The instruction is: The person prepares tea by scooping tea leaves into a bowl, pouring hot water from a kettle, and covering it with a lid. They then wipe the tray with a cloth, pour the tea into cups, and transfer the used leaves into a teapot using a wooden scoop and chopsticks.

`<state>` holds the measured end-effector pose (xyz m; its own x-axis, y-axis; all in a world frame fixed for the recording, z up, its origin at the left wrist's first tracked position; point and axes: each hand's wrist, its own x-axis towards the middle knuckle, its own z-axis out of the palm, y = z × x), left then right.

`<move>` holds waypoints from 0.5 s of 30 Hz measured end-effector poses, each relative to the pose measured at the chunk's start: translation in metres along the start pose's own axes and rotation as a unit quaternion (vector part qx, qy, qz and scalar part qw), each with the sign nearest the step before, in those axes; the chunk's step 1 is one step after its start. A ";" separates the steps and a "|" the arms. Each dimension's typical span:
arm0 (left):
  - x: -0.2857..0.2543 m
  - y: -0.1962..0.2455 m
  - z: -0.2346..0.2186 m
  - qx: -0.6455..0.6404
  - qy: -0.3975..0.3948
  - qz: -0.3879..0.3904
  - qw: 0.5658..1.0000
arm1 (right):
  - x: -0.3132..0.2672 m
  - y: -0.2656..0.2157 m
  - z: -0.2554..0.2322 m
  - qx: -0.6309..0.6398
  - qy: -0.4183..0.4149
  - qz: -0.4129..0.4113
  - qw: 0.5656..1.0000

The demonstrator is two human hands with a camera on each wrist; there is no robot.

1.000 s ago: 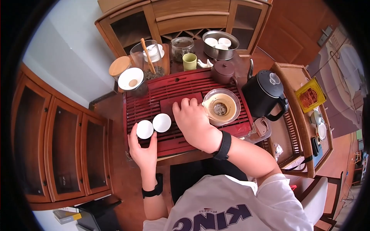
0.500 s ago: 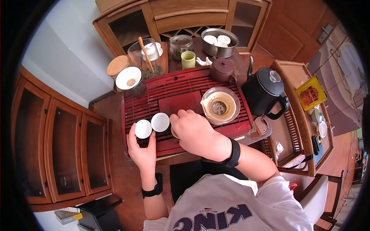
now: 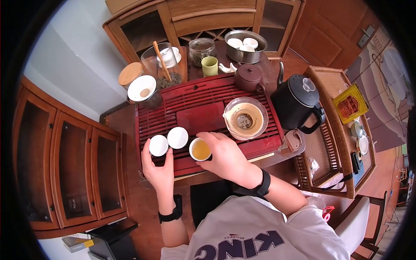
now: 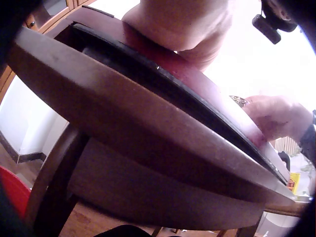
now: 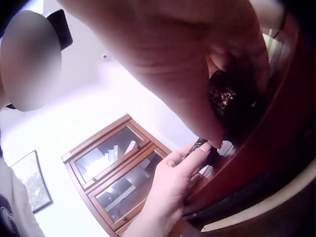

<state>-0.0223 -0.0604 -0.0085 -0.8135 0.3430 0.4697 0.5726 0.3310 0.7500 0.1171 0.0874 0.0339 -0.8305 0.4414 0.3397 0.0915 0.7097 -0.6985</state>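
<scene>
In the head view my left hand has thumb and fingers round a white-lined cup at the front left of the red slatted tray. Another white-lined cup, also looking empty, stands beside it. My right hand grips a third cup holding yellow liquid, to the right of those two. Behind the right hand sits a glass vessel with a strainer. The right wrist view shows a dark-patterned cup in the right hand's fingers.
A purple-brown teapot and black kettle stand at the right. Behind the tray are a green cup, jars and a metal bowl with white cups. A filter sits at the back left.
My right hand has moved left and toward the body from beside the strainer vessel, and the cup of yellow liquid now shows in it. The left hand stays round its cup.
</scene>
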 end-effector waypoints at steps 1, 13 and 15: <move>0.000 0.000 0.000 0.000 -0.001 0.000 1.000 | -0.002 0.001 0.001 0.015 0.015 0.006 1.000; 0.002 -0.001 0.001 -0.121 0.029 -0.050 0.991 | -0.010 -0.028 -0.048 0.071 0.007 0.011 0.997; 0.002 0.001 0.001 -0.123 0.026 -0.054 0.991 | -0.011 -0.035 -0.063 0.076 0.006 0.011 0.997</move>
<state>-0.0228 -0.0585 -0.0074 -0.8766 0.2693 0.3989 0.4450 0.1379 0.8849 0.1579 0.0919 0.0945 -0.8228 0.4628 0.3298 0.0250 0.6094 -0.7925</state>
